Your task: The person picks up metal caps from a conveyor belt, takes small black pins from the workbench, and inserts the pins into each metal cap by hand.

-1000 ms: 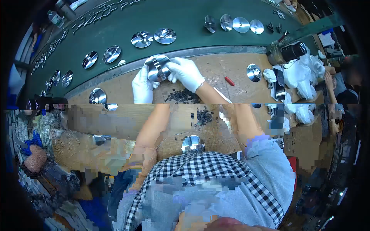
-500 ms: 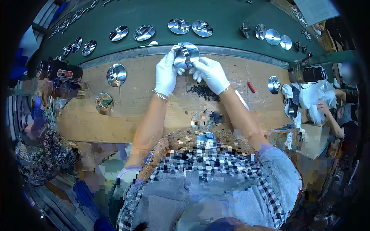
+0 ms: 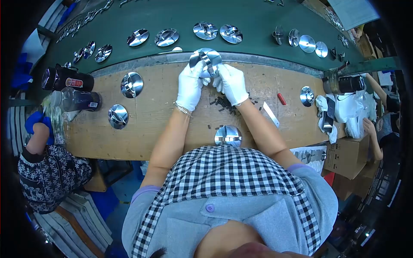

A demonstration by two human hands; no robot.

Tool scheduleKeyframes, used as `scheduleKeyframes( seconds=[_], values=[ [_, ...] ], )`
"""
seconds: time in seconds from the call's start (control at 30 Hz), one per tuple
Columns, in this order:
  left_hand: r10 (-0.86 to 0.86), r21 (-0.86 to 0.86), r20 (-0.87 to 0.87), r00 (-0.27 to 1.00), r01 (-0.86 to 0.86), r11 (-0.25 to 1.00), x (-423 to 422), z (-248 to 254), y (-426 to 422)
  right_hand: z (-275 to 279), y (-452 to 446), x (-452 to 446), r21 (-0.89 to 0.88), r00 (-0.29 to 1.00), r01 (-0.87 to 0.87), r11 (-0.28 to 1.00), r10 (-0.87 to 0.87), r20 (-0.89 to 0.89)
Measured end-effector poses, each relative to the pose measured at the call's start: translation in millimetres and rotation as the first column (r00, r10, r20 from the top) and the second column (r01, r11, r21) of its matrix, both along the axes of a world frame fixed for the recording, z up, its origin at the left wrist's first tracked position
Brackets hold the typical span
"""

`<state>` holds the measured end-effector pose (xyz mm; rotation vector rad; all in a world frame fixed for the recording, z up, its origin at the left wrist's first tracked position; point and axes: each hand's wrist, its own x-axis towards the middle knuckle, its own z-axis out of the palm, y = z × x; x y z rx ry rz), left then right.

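Observation:
Both my hands wear white gloves and hold one shiny round metal disc (image 3: 205, 60) above the far edge of the brown work surface. A raised curved strip crosses the disc's face. My left hand (image 3: 190, 86) grips its left and lower side, fingers closed. On the right side my right hand (image 3: 232, 82) has its fingers closed at the rim. Small black pieces (image 3: 224, 104) lie in a loose pile just below the hands. Another metal disc (image 3: 228, 136) rests close to the checked apron.
More discs (image 3: 131, 84) lie on the brown board (image 3: 159, 129) and the green belt (image 3: 180, 13). Dark jars (image 3: 69, 79) stand left. A red object (image 3: 281, 99) and a white strip (image 3: 271, 114) lie right. People are at both sides, with a cardboard box (image 3: 346, 158) at right.
The view has shifted down and left, bringing the left side of the board into sight. My hands still hold the disc, which has turned somewhat between them.

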<state>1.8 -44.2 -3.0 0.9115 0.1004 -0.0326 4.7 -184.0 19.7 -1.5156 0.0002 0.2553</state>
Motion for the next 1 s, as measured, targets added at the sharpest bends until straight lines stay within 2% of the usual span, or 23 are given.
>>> scheduleKeyframes(
  seconds=[0.1, 0.2, 0.33, 0.37, 0.4, 0.43, 0.47, 0.5, 0.53, 0.57, 0.6, 0.67, 0.7, 0.73, 0.77, 0.8, 0.87, 1.0],
  values=[
    [0.015, -0.044, -0.019, 1.0, -0.015, 0.999, -1, 8, 0, -4, -4, 2, 0.0, 0.995, 0.09, 0.996, -0.09, -0.04],
    [0.033, -0.061, -0.031, 0.999, -0.035, 0.998, -1, 10, 2, -8, -10, 6, 0.049, 0.991, 0.133, 0.99, -0.133, -0.007],
    [-0.066, -0.028, -0.027, 0.997, 0.065, 0.997, 0, 0, 4, 11, -6, 4, 0.019, 1.0, 0.011, 1.0, -0.011, -0.012],
    [-0.002, 0.26, -0.061, 0.998, 0.018, 0.965, 0, 4, 4, 11, -10, 8, -0.081, 1.0, -0.027, 0.996, 0.028, 0.005],
    [0.065, 0.528, -0.074, 0.995, -0.016, 0.849, 0, 5, 3, 11, -11, 9, -0.095, 0.999, -0.002, 0.995, 0.006, 0.047],
    [0.266, 0.655, 0.182, 0.947, -0.319, 0.685, 4, -10, -2, 13, -11, 8, -0.148, 0.996, 0.026, 0.989, -0.013, 0.085],
    [0.267, 0.656, 0.177, 0.947, -0.316, 0.686, 1, -4, -2, 16, -11, 8, -0.2, 0.992, 0.054, 0.978, -0.03, 0.124],
    [0.245, 0.739, 0.231, 0.942, -0.333, 0.586, -2, 4, -1, 15, -11, 5, -0.202, 0.992, 0.054, 0.978, -0.03, 0.119],
    [0.215, 0.806, 0.282, 0.935, -0.352, 0.476, -3, 10, -1, 14, -11, 4, -0.274, 0.987, 0.013, 0.962, 0.031, 0.158],
    [0.164, 0.816, 0.21, 0.964, -0.265, 0.513, -4, 12, -5, 14, -11, 3, -0.348, 0.976, -0.024, 0.937, 0.097, 0.193],
    [0.147, 0.815, 0.24, 0.96, -0.281, 0.507, -2, 3, -7, 15, -12, 0, -0.352, 0.977, -0.028, 0.936, 0.1, 0.189],
    [0.11, 0.581, -0.011, 0.994, -0.083, 0.81, -1, -1, -2, 17, -20, -6, -0.341, 0.969, -0.164, 0.926, 0.217, 0.122],
    [0.137, 0.556, -0.062, 0.989, -0.08, 0.828, 1, 0, 3, 11, -26, -6, -0.532, 0.942, -0.103, 0.84, 0.254, 0.218],
    [0.162, 0.53, -0.113, 0.98, -0.078, 0.845, 2, 1, 6, 5, -34, -8, -0.533, 0.942, -0.108, 0.839, 0.258, 0.216],
    [0.164, 0.405, -0.134, 0.977, -0.097, 0.909, 2, 2, 8, 3, -40, -11, -0.648, 0.89, -0.1, 0.755, 0.36, 0.282],
    [0.165, 0.403, -0.136, 0.977, -0.098, 0.91, 2, 3, 7, 1, -44, -15, -0.748, 0.823, -0.072, 0.66, 0.463, 0.329],
    [0.194, 0.222, -0.146, 0.97, -0.158, 0.962, 3, 5, 4, 1, -45, -27, -0.819, 0.784, -0.052, 0.571, 0.532, 0.32],
    [0.144, 0.208, -0.12, 0.982, -0.117, 0.971, 2, -2, 4, -1, -29, -38, -0.899, 0.815, 0.022, 0.437, 0.513, 0.269]
  ],
)
